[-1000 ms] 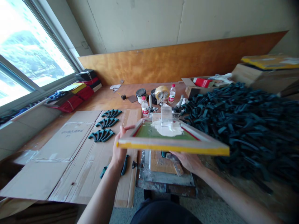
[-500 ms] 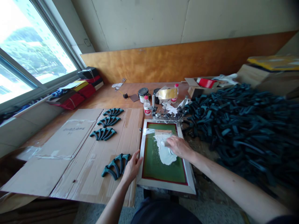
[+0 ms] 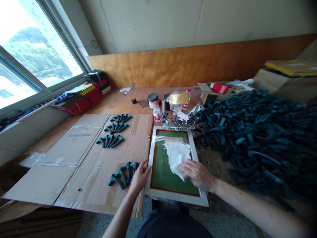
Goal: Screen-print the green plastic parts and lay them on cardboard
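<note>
A screen-printing frame (image 3: 203, 197) with pale wooden rails and a green mesh lies before me. White ink (image 3: 173, 155) is spread thickly across the middle of the mesh. My right hand (image 3: 198, 173) is closed on a small pale scraper at the lower right of the ink; the fingers hide most of it. At the left rail my left hand (image 3: 140, 177) grips the frame's edge with thumb and fingers. Just left of that hand, several dark green curved handles (image 3: 121, 177) lie side by side on flattened cardboard (image 3: 91, 185).
Three more rows of curved handles (image 3: 110, 141) lie farther back on the cardboard. A metal hinge clamp (image 3: 178, 124) stands behind the frame, near a bottle (image 3: 156, 111) and an ink tub (image 3: 153, 100). A large heap of dark handles (image 3: 257, 138) fills the right side.
My right hand has moved toward me and slightly right over the mesh, and the white ink reaches a little lower. My left hand stays at the frame's left rail.
</note>
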### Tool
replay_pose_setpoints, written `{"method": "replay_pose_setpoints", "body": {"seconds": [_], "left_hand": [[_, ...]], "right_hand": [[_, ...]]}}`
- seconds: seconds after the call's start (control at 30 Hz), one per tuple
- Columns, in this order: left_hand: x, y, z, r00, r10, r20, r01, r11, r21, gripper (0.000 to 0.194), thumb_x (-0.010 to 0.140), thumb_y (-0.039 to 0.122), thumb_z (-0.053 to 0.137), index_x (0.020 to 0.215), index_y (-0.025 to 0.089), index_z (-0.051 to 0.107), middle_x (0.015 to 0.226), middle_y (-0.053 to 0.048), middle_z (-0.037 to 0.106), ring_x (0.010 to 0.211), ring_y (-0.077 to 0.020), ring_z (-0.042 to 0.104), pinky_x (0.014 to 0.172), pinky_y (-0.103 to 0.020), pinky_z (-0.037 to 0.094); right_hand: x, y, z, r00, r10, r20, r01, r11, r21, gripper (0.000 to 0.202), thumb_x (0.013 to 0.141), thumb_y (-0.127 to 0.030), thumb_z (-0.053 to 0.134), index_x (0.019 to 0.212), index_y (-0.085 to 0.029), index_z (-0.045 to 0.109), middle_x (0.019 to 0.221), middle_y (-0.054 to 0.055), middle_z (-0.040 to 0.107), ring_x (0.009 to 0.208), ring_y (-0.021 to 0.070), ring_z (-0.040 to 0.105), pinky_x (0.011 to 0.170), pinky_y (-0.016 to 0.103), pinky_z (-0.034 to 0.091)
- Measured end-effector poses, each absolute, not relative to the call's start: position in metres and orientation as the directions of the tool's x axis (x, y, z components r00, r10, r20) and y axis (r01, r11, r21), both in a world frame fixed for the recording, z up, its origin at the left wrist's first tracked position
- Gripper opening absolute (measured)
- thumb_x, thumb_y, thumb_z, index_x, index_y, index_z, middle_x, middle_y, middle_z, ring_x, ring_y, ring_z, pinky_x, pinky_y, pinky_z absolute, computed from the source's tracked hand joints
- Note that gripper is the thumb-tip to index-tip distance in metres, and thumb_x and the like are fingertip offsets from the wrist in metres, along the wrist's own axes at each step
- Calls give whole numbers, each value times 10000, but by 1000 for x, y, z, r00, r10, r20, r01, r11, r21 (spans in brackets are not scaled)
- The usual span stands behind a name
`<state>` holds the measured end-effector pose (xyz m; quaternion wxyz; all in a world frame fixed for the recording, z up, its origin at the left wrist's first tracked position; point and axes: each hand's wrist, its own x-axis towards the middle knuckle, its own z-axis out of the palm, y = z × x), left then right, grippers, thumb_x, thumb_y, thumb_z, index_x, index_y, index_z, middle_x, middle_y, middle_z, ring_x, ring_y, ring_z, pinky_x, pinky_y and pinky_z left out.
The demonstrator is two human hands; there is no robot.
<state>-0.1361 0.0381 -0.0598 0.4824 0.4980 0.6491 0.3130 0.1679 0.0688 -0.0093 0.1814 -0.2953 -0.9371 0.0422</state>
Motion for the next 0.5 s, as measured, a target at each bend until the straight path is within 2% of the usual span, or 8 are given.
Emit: {"method": "replay_pose_setpoints", "body": {"seconds": [0.1, 0.13, 0.2, 0.27, 0.3, 0.4, 0.43, 0.5], "left_hand": [[-137, 38, -61, -23, 947, -320, 278, 314, 908, 604, 848, 518, 503, 1344, 176, 457, 671, 20, 591, 612, -140, 560, 553, -229, 405], [-138, 39, -58, -14, 944, -329, 252, 322, 913, 628, 842, 526, 513, 1360, 179, 438, 657, 29, 581, 577, -128, 540, 520, -219, 385], [-139, 40, -45, 8, 935, -354, 192, 346, 918, 702, 815, 550, 550, 1399, 195, 388, 630, 49, 566, 503, -104, 494, 460, -201, 332], [-140, 41, -21, 29, 930, -367, 118, 362, 925, 756, 780, 572, 592, 1408, 205, 385, 636, 49, 587, 486, -99, 493, 452, -196, 329], [-140, 43, -6, 29, 933, -360, 80, 357, 931, 742, 768, 582, 604, 1380, 198, 433, 656, 37, 608, 510, -105, 517, 470, -200, 355], [-134, 56, 44, -26, 958, -285, -4, 285, 959, 572, 773, 611, 582, 1107, 151, 649, 700, -3, 640, 601, -125, 566, 538, -211, 418], [-130, 63, 60, -64, 969, -240, -36, 238, 971, 544, 785, 625, 556, 1012, 144, 673, 706, -10, 642, 606, -124, 566, 543, -212, 426], [-121, 82, 89, -118, 984, -131, -115, 118, 986, 527, 812, 635, 503, 956, 154, 662, 743, -19, 653, 604, -123, 567, 542, -218, 443]], "right_hand": [[168, 81, 4, -722, 645, 249, 580, 761, -291, 130, 897, -192, 524, 960, -198, 637, 857, 46, 639, 835, 192, 571, 753, 301, 459], [165, 92, 12, -685, 688, 241, 615, 723, -315, 172, 890, -220, 559, 1047, -213, 628, 911, 41, 648, 862, 191, 582, 770, 299, 464], [158, 118, 32, -587, 778, 225, 709, 628, -322, 400, 868, -269, 615, 1262, -270, 547, 1000, 30, 646, 893, 188, 601, 778, 288, 474], [157, 145, 52, -482, 854, 198, 812, 520, -266, 575, 845, -350, 647, 1383, -327, 444, 1003, 20, 635, 843, 190, 617, 707, 273, 480], [161, 156, 60, -428, 881, 199, 852, 467, -235, 597, 843, -407, 641, 1397, -342, 428, 992, 20, 629, 800, 188, 619, 661, 267, 474], [192, 176, 73, -246, 907, 342, 902, 343, -260, 473, 900, -492, 517, 1323, -280, 523, 1008, 49, 628, 784, 194, 613, 658, 278, 466], [205, 178, 71, -175, 904, 389, 905, 303, -297, 416, 928, -472, 460, 1253, -240, 574, 1001, 63, 634, 806, 199, 611, 687, 286, 466], [228, 173, 54, -75, 911, 405, 910, 228, -345, 366, 946, -428, 400, 1067, -186, 647, 930, 80, 648, 815, 210, 610, 713, 301, 461]]}}
